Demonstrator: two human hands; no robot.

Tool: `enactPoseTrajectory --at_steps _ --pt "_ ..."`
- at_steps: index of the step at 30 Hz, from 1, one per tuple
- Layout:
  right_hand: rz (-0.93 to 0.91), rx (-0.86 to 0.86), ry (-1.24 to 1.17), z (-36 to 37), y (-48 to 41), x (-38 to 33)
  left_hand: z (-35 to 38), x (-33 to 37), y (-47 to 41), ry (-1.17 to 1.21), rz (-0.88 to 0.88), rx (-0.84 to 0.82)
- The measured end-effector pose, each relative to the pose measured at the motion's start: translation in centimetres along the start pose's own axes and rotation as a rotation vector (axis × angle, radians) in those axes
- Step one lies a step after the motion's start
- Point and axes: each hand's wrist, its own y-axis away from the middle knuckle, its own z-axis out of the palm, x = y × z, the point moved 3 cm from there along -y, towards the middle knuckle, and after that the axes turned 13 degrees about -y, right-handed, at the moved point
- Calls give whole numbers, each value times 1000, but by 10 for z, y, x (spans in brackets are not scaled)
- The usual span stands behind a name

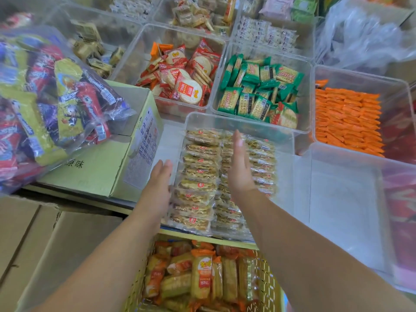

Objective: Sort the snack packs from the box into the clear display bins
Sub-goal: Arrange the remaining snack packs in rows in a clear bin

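A clear display bin in front of me holds neat rows of tan cracker packs in clear wrappers. My left hand lies flat, fingers straight, against the left side of the near-left row. My right hand stands edge-on with straight fingers between the middle and right rows. Neither hand holds a pack. A pale green cardboard box sits to the left, with a big clear bag of mixed snacks on top of it.
Behind stand bins of red round-cracker packs, green cracker packs and orange packs. An unfilled clear bin is at right. A yellow basket of orange-yellow packs sits below. Brown cartons are at lower left.
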Motion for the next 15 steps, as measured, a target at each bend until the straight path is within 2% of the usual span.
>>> enactPoseTrajectory --at_steps 2,5,9,12,15 --pt "59 -47 -33 12 8 10 2 -1 -9 116 -64 -17" --pt "40 -118 25 34 15 14 8 0 -10 84 -73 -56" --pt "53 -102 46 38 17 15 6 3 -7 69 -30 -43" --pt "78 -113 11 26 19 10 3 5 -3 -42 20 -50" --pt "170 -2 22 8 30 9 -2 3 5 -206 74 -11"
